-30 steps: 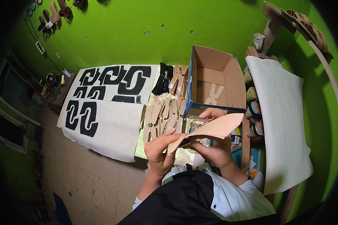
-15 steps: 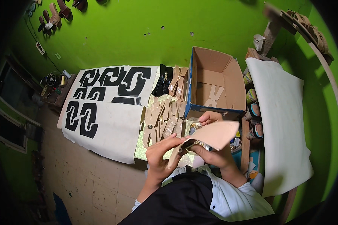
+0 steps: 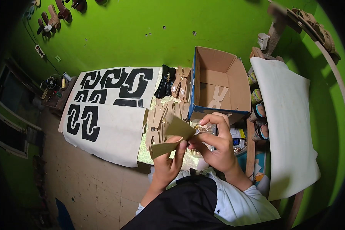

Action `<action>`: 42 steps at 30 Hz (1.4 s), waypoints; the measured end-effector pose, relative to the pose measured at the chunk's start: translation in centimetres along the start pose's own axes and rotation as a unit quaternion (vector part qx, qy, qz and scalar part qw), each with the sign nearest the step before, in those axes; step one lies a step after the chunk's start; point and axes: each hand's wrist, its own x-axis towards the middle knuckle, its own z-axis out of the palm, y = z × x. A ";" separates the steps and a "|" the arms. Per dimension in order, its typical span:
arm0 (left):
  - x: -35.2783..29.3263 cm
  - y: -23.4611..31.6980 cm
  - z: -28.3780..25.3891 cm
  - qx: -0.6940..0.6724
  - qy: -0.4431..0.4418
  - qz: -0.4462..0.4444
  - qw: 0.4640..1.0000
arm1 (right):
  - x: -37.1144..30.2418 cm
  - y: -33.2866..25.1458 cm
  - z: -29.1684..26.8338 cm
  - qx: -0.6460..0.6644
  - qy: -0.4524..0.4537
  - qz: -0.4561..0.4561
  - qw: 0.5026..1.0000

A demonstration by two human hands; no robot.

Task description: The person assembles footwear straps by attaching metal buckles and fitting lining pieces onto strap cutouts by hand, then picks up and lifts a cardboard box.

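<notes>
In front of my chest is a beige X-shaped sandal upper (image 3: 178, 129), its duller tan side showing and two wide ends flaring to the left. My left hand (image 3: 165, 168) pinches it from below, thumb near its narrow middle. The fingers of my right hand (image 3: 220, 147) close on the middle from the right; whether they also hold a small fitting is hidden. Just behind my right hand is a clear container (image 3: 195, 152) of gold-coloured metal pieces. Several finished-looking beige uppers (image 3: 157, 119) lie on the table to the left, some with ornaments at the middle.
Behind my hands stands an open cardboard box (image 3: 222, 74) with a pale X-shaped piece (image 3: 217, 97) inside. Black sequined uppers (image 3: 166, 80) lie beside it. White sheets (image 3: 115, 134) with black cut shapes cover the table's left. A white sheet (image 3: 285, 130) drapes over a rack at right.
The upper has turned over from its smooth pink-beige face to its tan side, and its flared ends now point left. My right hand has shifted to its middle.
</notes>
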 end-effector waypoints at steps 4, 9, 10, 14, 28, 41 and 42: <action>-0.6 -0.1 -0.2 -0.097 -0.024 -0.078 0.992 | 0.2 0.1 0.2 -0.015 0.002 0.013 1.000; -0.1 0.2 -0.4 -0.115 -0.071 -0.103 0.985 | -0.1 0.1 1.0 0.012 0.039 0.039 0.998; -0.1 0.2 -0.3 -0.135 -0.062 -0.101 0.984 | -0.3 0.2 1.2 0.010 0.049 0.043 0.998; -0.4 0.7 -0.2 -0.190 -0.012 -0.138 0.972 | -0.6 0.1 1.4 -0.006 0.028 0.035 0.999; -0.1 -0.4 -0.4 -0.044 -0.049 0.076 0.995 | -1.4 1.9 2.7 0.124 0.093 -0.076 0.985; -0.7 -1.9 -0.5 -0.129 -0.019 0.191 0.973 | -2.9 2.4 2.5 0.054 0.131 -0.215 0.966; -0.6 -1.9 -0.6 -0.129 -0.019 0.189 0.973 | -3.0 2.5 2.6 0.072 0.141 -0.216 0.964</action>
